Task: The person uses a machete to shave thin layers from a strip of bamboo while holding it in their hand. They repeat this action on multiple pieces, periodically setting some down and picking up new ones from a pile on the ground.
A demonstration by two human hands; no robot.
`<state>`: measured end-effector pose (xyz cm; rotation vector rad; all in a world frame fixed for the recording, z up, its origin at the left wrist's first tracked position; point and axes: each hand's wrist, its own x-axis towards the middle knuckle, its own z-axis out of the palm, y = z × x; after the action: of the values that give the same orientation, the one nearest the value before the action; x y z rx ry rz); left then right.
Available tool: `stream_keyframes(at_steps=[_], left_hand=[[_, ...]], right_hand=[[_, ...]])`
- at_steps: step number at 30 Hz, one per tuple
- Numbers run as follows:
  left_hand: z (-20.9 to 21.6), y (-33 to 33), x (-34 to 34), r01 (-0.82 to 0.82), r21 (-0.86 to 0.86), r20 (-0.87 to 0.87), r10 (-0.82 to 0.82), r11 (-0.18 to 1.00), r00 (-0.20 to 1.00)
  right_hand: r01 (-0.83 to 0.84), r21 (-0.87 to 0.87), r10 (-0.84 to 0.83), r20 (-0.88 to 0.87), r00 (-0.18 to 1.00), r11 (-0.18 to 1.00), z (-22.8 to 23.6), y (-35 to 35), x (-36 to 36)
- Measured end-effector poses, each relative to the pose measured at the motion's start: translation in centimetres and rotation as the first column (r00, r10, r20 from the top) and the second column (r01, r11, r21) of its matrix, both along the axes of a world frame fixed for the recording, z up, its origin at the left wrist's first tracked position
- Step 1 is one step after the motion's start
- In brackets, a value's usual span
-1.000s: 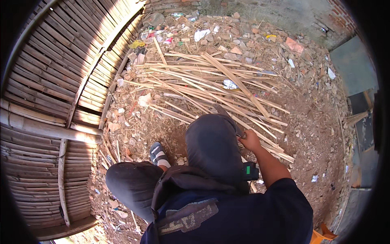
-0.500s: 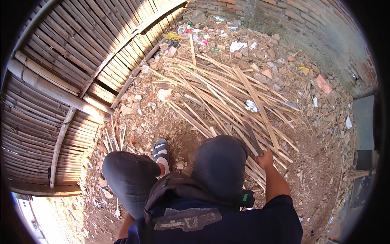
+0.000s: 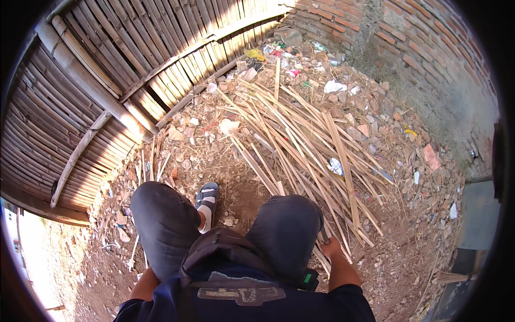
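My right hand (image 3: 331, 248) is closed beside my right knee, at the near end of the pile of wooden strips. It grips a large dark-bladed knife (image 3: 324, 235); most of the blade is hidden behind the knee. The long, thin, pale wooden strips (image 3: 308, 142) lie loosely heaped on the dirt in front of me, most running from far left to near right. My left forearm (image 3: 145, 285) goes down beside my left thigh, and the left hand itself is hidden.
A bamboo-slat wall (image 3: 96, 80) stands on the left, and a brick wall (image 3: 413, 59) closes off the far right. Stones, broken brick (image 3: 431, 156) and scraps of plastic litter the ground (image 3: 397, 268). Grey panels (image 3: 476, 214) stand at the right edge.
My right hand has drawn back toward me and left with the knife, whose blade has slipped mostly behind my knee. The view has turned, and my left forearm shows more.
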<state>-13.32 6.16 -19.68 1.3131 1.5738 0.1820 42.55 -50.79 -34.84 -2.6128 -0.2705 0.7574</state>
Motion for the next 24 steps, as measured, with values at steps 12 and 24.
stream_keyframes(at_steps=[12,24], left_hand=[[-5.1,1.1,-3.2,0.003,0.118,0.262,-0.034,0.993,0.964],[22.1,3.5,15.7,-0.083,0.448,0.517,-0.182,0.89,0.837]], right_hand=[[-0.097,-0.107,0.082,-0.134,0.988,0.99,0.1,0.3,0.1],[0.116,-0.016,-0.114,-0.334,0.935,0.993,-2.7,-1.4,-4.0]])
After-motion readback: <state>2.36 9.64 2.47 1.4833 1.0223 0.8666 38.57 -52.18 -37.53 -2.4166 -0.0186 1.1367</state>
